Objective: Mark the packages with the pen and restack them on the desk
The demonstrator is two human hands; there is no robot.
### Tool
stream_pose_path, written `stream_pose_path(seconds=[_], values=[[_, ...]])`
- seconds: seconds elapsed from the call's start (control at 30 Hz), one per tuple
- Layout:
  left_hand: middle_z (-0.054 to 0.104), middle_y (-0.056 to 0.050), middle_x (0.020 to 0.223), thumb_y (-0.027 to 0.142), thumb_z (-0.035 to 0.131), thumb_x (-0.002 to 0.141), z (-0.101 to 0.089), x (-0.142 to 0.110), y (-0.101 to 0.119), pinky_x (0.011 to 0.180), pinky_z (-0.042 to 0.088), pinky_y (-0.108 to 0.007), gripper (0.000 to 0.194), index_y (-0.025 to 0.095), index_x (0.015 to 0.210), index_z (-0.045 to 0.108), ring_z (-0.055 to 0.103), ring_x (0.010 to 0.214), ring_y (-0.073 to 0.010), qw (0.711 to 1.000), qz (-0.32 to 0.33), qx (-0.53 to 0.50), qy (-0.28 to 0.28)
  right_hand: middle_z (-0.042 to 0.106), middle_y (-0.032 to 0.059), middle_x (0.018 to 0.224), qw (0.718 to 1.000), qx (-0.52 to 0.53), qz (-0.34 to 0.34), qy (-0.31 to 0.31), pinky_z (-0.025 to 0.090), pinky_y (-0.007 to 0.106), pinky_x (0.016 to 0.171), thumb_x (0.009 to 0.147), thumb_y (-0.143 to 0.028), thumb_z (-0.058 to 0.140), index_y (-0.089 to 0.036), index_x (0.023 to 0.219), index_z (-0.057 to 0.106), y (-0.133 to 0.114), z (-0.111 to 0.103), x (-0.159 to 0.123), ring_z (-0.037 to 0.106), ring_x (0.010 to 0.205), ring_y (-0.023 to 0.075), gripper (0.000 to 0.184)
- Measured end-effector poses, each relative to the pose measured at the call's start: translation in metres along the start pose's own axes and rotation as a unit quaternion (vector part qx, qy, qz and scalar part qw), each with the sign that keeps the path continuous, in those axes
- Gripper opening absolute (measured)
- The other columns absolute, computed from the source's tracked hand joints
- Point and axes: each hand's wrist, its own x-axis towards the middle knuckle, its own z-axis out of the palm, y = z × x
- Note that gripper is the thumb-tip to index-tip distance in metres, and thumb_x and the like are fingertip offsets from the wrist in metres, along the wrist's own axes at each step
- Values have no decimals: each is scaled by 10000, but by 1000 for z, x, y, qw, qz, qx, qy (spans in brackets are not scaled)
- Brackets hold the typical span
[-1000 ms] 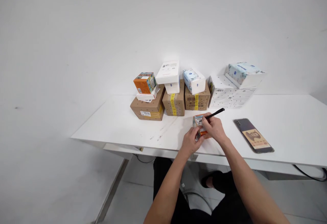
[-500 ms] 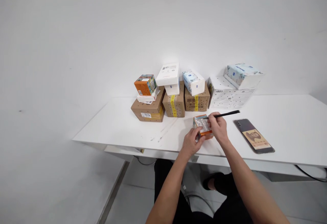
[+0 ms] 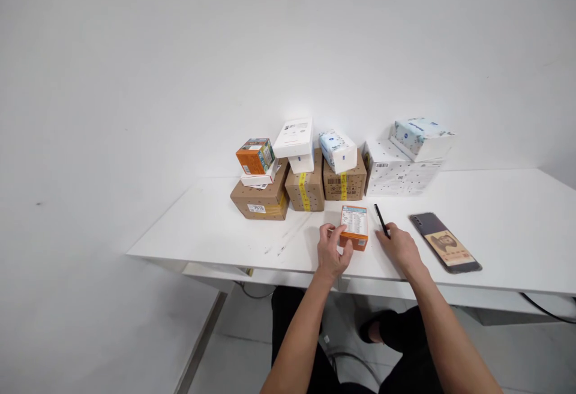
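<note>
On the left, our left hand point(image 3: 331, 256) is resting half open, with its thumb and fingertips touching the small orange box point(image 3: 355, 226) at its near left part. We are not able to tell how hard it is pressing. The box is sitting on the white table point(image 3: 202, 223), between our hands. We are needing a light touch here, so the card is not denting or sliding.

On the right, our right hand point(image 3: 402, 251) is resting partly curled at the near end of the black pen point(image 3: 380, 216). We are not able to tell if it is pinching the pen or only touching it. We are guessing a thin pen could be rolling, so slow, soft fingers are suiting it best.

Now we are looking at shapes. A bigger orange box point(image 3: 254, 158) is sitting on a flat white box point(image 3: 256, 180), above a stiff brown box point(image 3: 254, 199). The next brown box point(image 3: 310, 185) is wearing shiny yellow tape. A third brown box point(image 3: 352, 183) is carrying a flowery pack point(image 3: 337, 149) that is looking soft. A dotted white box point(image 3: 400, 172) is leaning back a little. Last, a flat, smooth phone point(image 3: 445, 243) is lying at an angle.
</note>
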Motion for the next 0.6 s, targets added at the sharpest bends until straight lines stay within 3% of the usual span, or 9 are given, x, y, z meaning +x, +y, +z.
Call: stream_pose_path(seconds=[0.13,0.3,0.4,0.5,0.6], values=[[412,-107,1151,350,567,788,0,-1,3,753,535,-344,411,190,1166,543,555,908,-191,998,26,53,11,682,115,781,1000,12,-22,7,397,315,647,843,-442,498,-158,1034,601,1,3,1,627,764,253,358],[400,-144,1213,461,704,686,4,-2,10,786,520,-425,572,215,1178,548,539,966,-261,985,66,160,15,605,34,620,962,230,-26,141,392,290,616,822,-526,470,-192,750,600,20,9,1,552,614,189,366],[411,-147,1201,488,738,659,12,-4,17,760,528,-438,629,236,1201,543,537,973,-285,977,27,212,-2,560,9,605,939,278,-28,199,387,278,629,840,-501,428,-199,681,551,26,11,-2,510,610,166,363],[448,-150,1174,407,721,696,19,-4,24,713,547,-420,607,223,1237,516,553,985,-301,975,-29,220,-24,521,-14,571,935,290,-40,198,370,269,608,821,-501,459,-203,659,544,26,11,-4,480,581,153,350],[493,-135,1093,312,694,706,16,1,31,719,559,-406,577,187,1234,499,575,975,-288,983,-77,167,-6,507,-19,566,934,296,-49,195,366,265,603,819,-500,461,-200,663,550,25,10,-5,477,578,149,350]])
